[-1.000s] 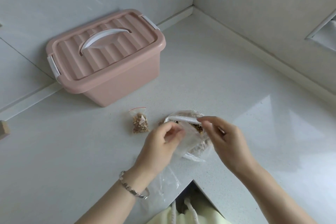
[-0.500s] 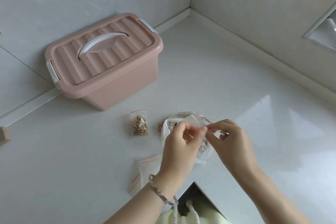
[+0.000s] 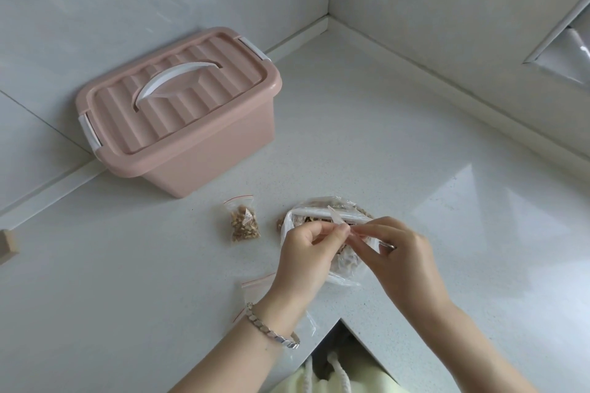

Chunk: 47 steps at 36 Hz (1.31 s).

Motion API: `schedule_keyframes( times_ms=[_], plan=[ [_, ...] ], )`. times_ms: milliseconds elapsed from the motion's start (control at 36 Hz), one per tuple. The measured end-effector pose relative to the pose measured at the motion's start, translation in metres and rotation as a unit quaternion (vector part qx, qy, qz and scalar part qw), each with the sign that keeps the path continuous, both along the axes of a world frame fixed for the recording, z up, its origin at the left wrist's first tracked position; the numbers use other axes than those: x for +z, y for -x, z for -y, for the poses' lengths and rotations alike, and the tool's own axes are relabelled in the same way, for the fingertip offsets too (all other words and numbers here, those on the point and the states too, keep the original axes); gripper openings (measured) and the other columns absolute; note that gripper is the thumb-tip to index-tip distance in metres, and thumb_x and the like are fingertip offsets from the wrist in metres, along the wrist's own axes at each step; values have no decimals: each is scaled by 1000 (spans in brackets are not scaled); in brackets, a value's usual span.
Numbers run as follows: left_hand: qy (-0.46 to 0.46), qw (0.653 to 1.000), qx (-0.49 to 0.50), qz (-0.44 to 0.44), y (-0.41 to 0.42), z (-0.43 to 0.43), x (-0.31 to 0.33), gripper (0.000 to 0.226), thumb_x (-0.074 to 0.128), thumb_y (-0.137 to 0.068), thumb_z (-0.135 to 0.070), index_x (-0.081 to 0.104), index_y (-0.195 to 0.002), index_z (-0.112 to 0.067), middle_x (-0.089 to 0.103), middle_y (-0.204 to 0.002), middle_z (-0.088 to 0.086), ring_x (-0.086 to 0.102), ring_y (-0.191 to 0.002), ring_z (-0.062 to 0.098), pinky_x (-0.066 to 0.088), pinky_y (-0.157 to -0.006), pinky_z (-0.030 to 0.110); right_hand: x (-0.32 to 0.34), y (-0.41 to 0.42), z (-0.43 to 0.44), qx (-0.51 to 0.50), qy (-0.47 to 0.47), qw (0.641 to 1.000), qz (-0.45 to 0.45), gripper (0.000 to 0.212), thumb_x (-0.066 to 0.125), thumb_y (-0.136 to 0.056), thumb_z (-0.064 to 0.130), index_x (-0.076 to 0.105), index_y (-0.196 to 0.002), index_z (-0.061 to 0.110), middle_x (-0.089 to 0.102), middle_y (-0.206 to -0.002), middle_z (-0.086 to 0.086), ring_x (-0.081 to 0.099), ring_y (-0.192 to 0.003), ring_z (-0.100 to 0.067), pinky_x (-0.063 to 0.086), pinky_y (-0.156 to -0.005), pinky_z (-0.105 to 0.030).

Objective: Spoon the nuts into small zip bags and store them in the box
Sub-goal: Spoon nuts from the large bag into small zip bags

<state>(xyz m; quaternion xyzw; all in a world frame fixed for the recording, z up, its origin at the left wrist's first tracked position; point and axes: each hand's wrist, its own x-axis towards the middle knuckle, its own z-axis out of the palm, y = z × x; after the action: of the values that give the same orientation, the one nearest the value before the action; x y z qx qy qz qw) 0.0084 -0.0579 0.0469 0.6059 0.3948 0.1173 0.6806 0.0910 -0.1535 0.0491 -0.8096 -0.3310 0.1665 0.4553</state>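
Note:
A pink box (image 3: pixel 191 124) with a ribbed lid and white handle stands shut at the back left. In front of it lies a small zip bag filled with nuts (image 3: pixel 244 223). A large clear bag of nuts (image 3: pixel 322 210) sits open on the counter, a white spoon handle (image 3: pixel 316 213) lying across it. Over that bag, my left hand (image 3: pixel 306 252) and my right hand (image 3: pixel 402 252) each pinch the top edge of a small empty zip bag (image 3: pixel 340 221). Several empty zip bags (image 3: pixel 258 284) lie under my left wrist.
The white counter (image 3: pixel 415 169) runs into a wall corner at the back. Its front edge has a V-shaped notch (image 3: pixel 340 324) by my body. A small wooden block (image 3: pixel 7 246) sits at the far left. A recessed opening (image 3: pixel 565 54) shows in the right wall.
My hands have come together over the nut bag, both now pinching the small bag's top. The pile of empty bags came into view under my left wrist.

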Motion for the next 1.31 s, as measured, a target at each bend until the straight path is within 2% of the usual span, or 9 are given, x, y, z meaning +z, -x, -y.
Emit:
schedule_keyframes(
  times_ms=[417,611,722,833,917,1000,1139,1250,1306],
  plan=[
    [-6,1000,-15,-11,6,-7,-1,14,65,-84,-18,71,-74,-26,69,-65,-14,61,-64,-7,47,-64,10,-1,-4,1,62,33,997,-7,12,68,-79,21,75,-90,19,67,-82,8,53,-63,11,36,-54,-6],
    [-67,994,-87,-15,7,-9,0,13,61,-88,-12,70,-80,-10,65,-67,-8,59,-61,-4,43,-60,6,0,-7,1,79,51,995,14,10,67,-82,15,75,-79,21,64,-69,14,53,-59,8,36,-57,-5],
    [-79,988,-129,-5,8,-12,6,17,57,-88,-4,67,-75,-8,63,-66,-5,56,-61,-1,43,-62,10,4,-15,3,96,31,993,-55,25,66,-83,15,67,-68,35,66,-66,14,52,-54,-1,36,-54,-10],
    [-13,987,-157,40,10,-16,15,23,55,-87,1,64,-72,-13,63,-61,-11,57,-61,-1,42,-60,11,19,-20,3,106,-22,979,-176,10,64,-78,19,71,-71,22,70,-71,7,60,-61,1,43,-61,-9],
    [8,993,-112,24,11,-16,16,23,60,-84,-2,67,-67,-16,66,-61,-7,60,-61,5,45,-57,16,22,-19,3,88,-9,981,-173,12,65,-81,14,70,-70,17,63,-54,15,52,-44,2,35,-47,-6],
    [-85,993,-50,-64,10,-13,15,21,62,-78,-8,59,-58,-13,58,-53,-4,49,-50,9,42,-52,23,19,-13,2,26,26,997,-68,15,69,-80,11,70,-67,18,63,-55,13,50,-44,5,34,-47,-6],
    [-292,934,-59,-198,8,-7,18,27,58,-76,-29,45,-56,-17,49,-52,-6,44,-53,12,36,-52,24,12,-7,0,-39,75,993,80,11,73,-72,12,73,-64,19,64,-61,12,54,-64,11,38,-56,-5],
    [-381,912,-95,-122,9,-12,11,11,59,-80,-25,51,-78,-18,54,-76,-10,50,-69,9,41,-63,18,20,-7,-1,-32,58,996,53,9,72,-74,6,73,-66,11,54,-45,20,50,-49,12,35,-50,-3],
    [-381,914,-132,-49,11,-16,7,29,63,-81,-25,50,-106,-19,48,-101,-22,50,-92,-3,38,-78,4,27,-11,0,-7,59,998,11,10,71,-76,4,72,-67,8,47,-36,23,48,-44,10,34,-47,-4]
  ],
)
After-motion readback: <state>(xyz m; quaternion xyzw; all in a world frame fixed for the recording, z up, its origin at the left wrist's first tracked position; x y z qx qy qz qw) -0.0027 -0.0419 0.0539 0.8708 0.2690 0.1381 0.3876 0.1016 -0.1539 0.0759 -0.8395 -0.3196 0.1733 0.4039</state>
